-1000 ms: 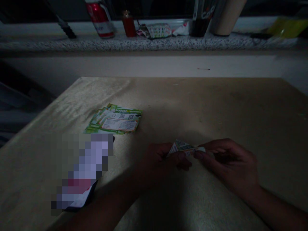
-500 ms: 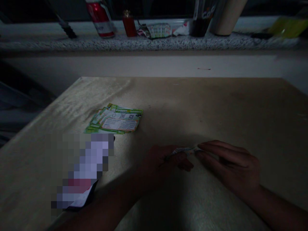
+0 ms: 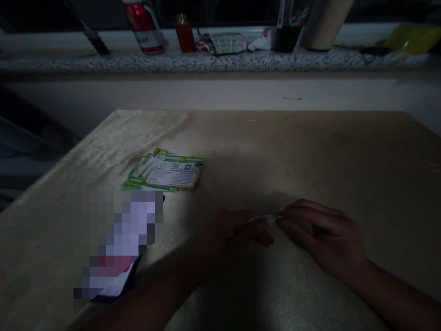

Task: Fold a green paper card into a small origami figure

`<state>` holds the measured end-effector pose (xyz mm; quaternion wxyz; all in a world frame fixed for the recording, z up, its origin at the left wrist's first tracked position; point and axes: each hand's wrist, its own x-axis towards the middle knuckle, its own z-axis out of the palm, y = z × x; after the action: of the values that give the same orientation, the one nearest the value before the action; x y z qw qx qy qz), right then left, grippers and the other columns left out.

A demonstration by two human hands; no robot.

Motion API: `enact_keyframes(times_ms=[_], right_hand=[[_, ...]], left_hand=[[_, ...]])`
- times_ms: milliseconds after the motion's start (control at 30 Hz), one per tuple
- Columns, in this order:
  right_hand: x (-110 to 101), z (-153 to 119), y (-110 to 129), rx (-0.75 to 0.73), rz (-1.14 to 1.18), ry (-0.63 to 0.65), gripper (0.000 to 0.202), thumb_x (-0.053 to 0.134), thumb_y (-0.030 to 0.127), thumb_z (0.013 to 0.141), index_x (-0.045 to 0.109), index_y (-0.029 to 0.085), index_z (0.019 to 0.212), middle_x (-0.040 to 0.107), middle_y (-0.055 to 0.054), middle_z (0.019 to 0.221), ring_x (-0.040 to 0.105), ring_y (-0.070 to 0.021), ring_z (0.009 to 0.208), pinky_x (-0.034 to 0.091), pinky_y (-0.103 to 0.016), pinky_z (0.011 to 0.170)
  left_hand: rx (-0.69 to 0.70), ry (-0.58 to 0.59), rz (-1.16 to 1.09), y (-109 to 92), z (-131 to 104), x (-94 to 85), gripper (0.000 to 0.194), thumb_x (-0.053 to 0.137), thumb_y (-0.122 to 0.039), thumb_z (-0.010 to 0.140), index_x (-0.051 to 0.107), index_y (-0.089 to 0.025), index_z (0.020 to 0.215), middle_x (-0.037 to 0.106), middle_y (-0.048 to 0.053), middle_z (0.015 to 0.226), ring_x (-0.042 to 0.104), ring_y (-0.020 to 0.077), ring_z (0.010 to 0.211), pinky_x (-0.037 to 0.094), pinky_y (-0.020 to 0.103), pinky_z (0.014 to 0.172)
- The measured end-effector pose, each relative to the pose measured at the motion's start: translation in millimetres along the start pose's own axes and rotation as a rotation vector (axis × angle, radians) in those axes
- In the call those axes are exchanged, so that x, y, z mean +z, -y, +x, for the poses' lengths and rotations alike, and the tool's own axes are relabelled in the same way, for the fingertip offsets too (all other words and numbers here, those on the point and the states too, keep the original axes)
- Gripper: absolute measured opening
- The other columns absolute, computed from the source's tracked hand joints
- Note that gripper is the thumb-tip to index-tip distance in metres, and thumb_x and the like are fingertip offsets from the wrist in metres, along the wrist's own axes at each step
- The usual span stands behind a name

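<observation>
Low over the near middle of the table, a small, thin folded piece of paper (image 3: 264,218) is stretched between both hands. My left hand (image 3: 231,232) is closed around its left part, thumb on top. At its right end, the thumb and fingertips of my right hand (image 3: 329,234) pinch the edge. Dim light hides the print on the paper, and the fingers cover much of it. Beyond my left hand lies a fanned stack of green and white leaflets (image 3: 172,172). A phone (image 3: 127,248) with a lit, blurred screen rests beside my left forearm.
The beige-covered table (image 3: 292,142) reaches a white wall. Above it, a speckled stone sill (image 3: 193,63) carries a red can (image 3: 146,27), a small red bottle (image 3: 185,37), a crumpled wrapper (image 3: 229,43), a dark drink bottle (image 3: 289,30) and a pale cylinder (image 3: 327,23).
My right hand has shifted slightly left, closer to my left hand. The paper between them now looks flatter and thinner. The leaflets and phone stay in place.
</observation>
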<state>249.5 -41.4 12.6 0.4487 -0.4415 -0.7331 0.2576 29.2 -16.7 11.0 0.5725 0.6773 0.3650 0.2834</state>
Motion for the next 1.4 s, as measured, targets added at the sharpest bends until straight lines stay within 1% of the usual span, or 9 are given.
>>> enact_keyframes(times_ms=[233,367,500,700,867,967,1200,1300,1400], right_hand=[[-3.6,-0.1,-1.6,-0.033,-0.010,0.156,0.008,0.063,0.013,0.095,0.068,0.017,0.090,0.065,-0.003,0.073,0.060,-0.0119,0.059,0.045,-0.025,0.051],[-5.4,0.9,-3.1,-0.075,-0.028,0.252,0.013,0.057,0.013,0.097,0.063,0.017,0.086,0.056,0.000,0.068,0.054,-0.0117,0.058,0.041,-0.026,0.051],[-5.2,-0.1,-5.7,-0.081,0.008,0.340,0.020,0.054,0.017,0.099,0.058,0.019,0.079,0.048,0.003,0.065,0.048,-0.0112,0.055,0.037,-0.026,0.052],[-1.6,-4.3,-8.1,0.036,0.177,0.419,0.032,0.048,0.022,0.102,0.051,0.020,0.069,0.041,0.005,0.059,0.041,-0.0095,0.050,0.031,-0.025,0.049],[-1.5,-5.4,-5.3,0.189,0.308,0.425,0.042,0.049,0.030,0.102,0.038,0.022,0.062,0.029,0.008,0.053,0.026,-0.0072,0.044,0.020,-0.024,0.042],[-1.7,-7.0,-5.9,0.256,0.384,0.462,0.044,0.048,0.035,0.103,0.038,0.021,0.062,0.031,0.008,0.053,0.027,-0.0068,0.044,0.021,-0.022,0.041],[-0.3,-9.9,-14.1,0.370,0.635,0.478,0.050,0.046,0.048,0.103,0.051,0.019,0.063,0.047,0.004,0.049,0.042,-0.0087,0.042,0.032,-0.022,0.043],[-2.2,-5.6,-14.7,0.332,0.644,0.396,0.054,0.042,0.052,0.103,0.054,0.019,0.062,0.053,0.001,0.050,0.050,-0.0120,0.046,0.040,-0.025,0.046],[-2.3,-2.7,-13.3,0.257,0.504,0.352,0.054,0.041,0.050,0.104,0.055,0.019,0.063,0.052,0.001,0.052,0.049,-0.0116,0.048,0.039,-0.025,0.047]], left_hand=[[0.002,0.064,0.006,-3.0,0.4,-4.1,0.034,0.054,-0.028,0.101,0.078,-0.013,0.082,0.079,0.005,0.077,0.075,0.0144,0.073,0.054,0.021,0.072],[-0.092,0.131,-0.107,-3.9,1.7,-6.4,0.036,0.057,-0.035,0.100,0.077,-0.013,0.079,0.079,0.005,0.077,0.074,0.0145,0.074,0.055,0.022,0.074],[-0.219,0.188,-0.309,-3.0,2.6,-6.9,0.039,0.061,-0.043,0.096,0.073,-0.013,0.074,0.076,0.006,0.068,0.072,0.0158,0.065,0.056,0.024,0.066],[-0.326,0.293,-0.523,0.4,2.7,-3.8,0.030,0.065,-0.041,0.094,0.070,-0.013,0.084,0.073,0.004,0.064,0.068,0.0142,0.057,0.054,0.023,0.059],[-0.348,0.286,-0.587,-0.6,2.7,0.0,0.035,0.069,-0.046,0.089,0.068,-0.013,0.078,0.072,0.004,0.061,0.066,0.0138,0.052,0.051,0.024,0.058],[-0.359,0.285,-0.640,-0.2,2.7,0.8,0.035,0.071,-0.046,0.088,0.068,-0.012,0.077,0.071,0.003,0.060,0.065,0.0132,0.050,0.049,0.023,0.055],[-0.382,0.292,-0.711,2.2,2.1,0.6,0.034,0.073,-0.045,0.086,0.070,-0.012,0.084,0.072,0.004,0.061,0.065,0.0135,0.048,0.050,0.023,0.052],[-0.392,0.278,-0.734,2.8,2.3,-1.0,0.033,0.073,-0.044,0.086,0.071,-0.011,0.087,0.073,0.004,0.062,0.066,0.0139,0.047,0.053,0.024,0.053],[-0.390,0.261,-0.742,2.7,2.9,-1.7,0.030,0.073,-0.042,0.087,0.070,-0.012,0.084,0.073,0.004,0.061,0.066,0.0137,0.047,0.052,0.023,0.050]])
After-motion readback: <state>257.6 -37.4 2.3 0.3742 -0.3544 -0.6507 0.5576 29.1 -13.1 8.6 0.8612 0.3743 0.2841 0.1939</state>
